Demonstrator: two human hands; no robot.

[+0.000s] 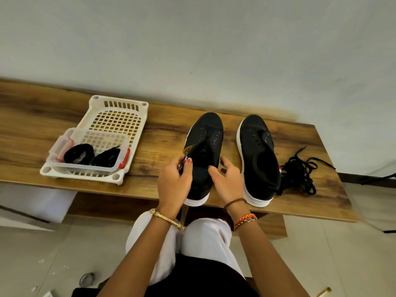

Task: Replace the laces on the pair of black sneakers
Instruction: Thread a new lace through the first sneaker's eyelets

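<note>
Two hands work at the near edge of the counter (162, 133). One grip, the left hand (174, 181), pinches a small brownish lace tip (188, 149) at the side of the left sneaker (204, 155); the other, the right hand (228, 179), rests with fingers loosely curled on that shoe's opposite side, holding nothing that I can make out. Both sneakers stand unlaced, toes toward the far edge — the right sneaker (257, 157) just beside the first. Removed black laces (300, 172) lie tangled near the counter's right end. Toward the left end, a white basket (107, 133) holds a clear container (90, 155) with coiled black laces (79, 154).
</note>
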